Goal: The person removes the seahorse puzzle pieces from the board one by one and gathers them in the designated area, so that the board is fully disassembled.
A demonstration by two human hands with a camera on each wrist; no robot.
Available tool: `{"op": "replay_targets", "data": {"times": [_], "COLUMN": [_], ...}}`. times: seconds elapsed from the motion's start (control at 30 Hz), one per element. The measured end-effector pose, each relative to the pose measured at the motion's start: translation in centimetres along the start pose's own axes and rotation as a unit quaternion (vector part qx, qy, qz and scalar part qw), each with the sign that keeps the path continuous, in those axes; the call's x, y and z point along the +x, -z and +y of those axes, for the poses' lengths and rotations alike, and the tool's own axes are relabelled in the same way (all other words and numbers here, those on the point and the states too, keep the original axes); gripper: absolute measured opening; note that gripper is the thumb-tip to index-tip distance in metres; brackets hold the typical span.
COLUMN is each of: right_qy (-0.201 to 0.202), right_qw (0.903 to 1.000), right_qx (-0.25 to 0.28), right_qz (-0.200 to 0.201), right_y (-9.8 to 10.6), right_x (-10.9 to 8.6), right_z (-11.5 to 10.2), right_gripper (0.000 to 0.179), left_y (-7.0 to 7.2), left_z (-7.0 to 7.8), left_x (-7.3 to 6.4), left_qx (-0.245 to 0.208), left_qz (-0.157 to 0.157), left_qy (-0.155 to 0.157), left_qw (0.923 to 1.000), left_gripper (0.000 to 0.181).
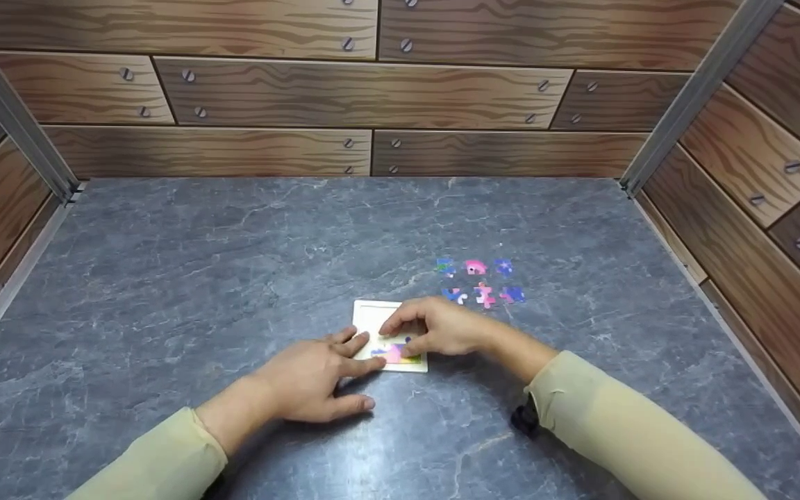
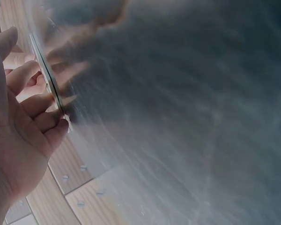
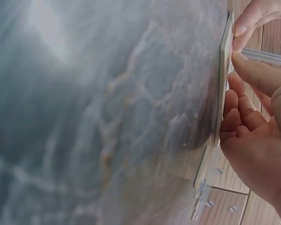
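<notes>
A small pale puzzle board (image 1: 370, 317) lies on the table. Joined pink, purple and yellow puzzle pieces (image 1: 394, 355) fill part of its near side. My left hand (image 1: 313, 378) rests with spread fingers on the board's left edge and near corner, thumb on the table. Over the board's right half is my right hand (image 1: 448, 326), its thumb on the puzzle pieces and its bent index finger touching the board farther up, a gap between them. Both wrist views show the board (image 3: 223, 77) edge-on, the fingertips against it; its picture is hidden there.
Several loose puzzle pieces (image 1: 484, 297), pink, blue and purple, lie in two rows beyond the right hand. The grey marbled table (image 1: 233, 264) is bounded by wood-patterned walls (image 1: 365, 97) with metal corner posts (image 1: 705, 83).
</notes>
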State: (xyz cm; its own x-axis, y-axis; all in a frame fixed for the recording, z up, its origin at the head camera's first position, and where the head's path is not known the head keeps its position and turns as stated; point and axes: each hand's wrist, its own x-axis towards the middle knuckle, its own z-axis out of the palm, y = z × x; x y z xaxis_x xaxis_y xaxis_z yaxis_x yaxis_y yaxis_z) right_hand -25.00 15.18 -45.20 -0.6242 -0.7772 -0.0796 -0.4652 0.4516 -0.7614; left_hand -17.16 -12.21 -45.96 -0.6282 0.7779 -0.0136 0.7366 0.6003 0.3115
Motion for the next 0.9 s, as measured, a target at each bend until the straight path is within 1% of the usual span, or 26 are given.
{"op": "replay_targets", "data": {"times": [0.1,0.23,0.4,0.57,0.67,0.9], "right_qy": [0.006,0.017,0.031,0.024,0.02,0.013], "right_qw": [0.9998,0.9989,0.9964,0.9945,0.994,0.9938], "right_qx": [-0.019,-0.031,-0.047,-0.043,-0.041,-0.049], "right_qz": [-0.009,-0.03,-0.063,-0.093,-0.1,-0.099], "right_y": [0.05,0.17,0.39,0.45,0.48,0.56], "right_x": [0.02,0.04,0.01,-0.06,-0.05,-0.04], "right_z": [0.15,0.33,0.4,0.3,0.29,0.23], "right_gripper": [0.035,0.037,0.04,0.042,0.042,0.041], "left_y": [0.05,0.14,0.27,0.34,0.32,0.23], "left_z": [-0.09,-0.07,0.02,0.18,0.22,0.3], "left_x": [-0.26,-0.48,-0.38,-0.3,-0.28,-0.18], "left_qx": [0.005,0.021,0.037,0.035,0.033,0.027], "left_qz": [-0.002,-0.009,-0.02,-0.024,-0.021,-0.014], "left_qy": [0.0,0.0,0.001,0.003,0.0,0.0], "left_qw": [1.0,0.9997,0.9991,0.9991,0.9992,0.9995], "left_gripper": [0.064,0.064,0.065,0.065,0.065,0.066]}}
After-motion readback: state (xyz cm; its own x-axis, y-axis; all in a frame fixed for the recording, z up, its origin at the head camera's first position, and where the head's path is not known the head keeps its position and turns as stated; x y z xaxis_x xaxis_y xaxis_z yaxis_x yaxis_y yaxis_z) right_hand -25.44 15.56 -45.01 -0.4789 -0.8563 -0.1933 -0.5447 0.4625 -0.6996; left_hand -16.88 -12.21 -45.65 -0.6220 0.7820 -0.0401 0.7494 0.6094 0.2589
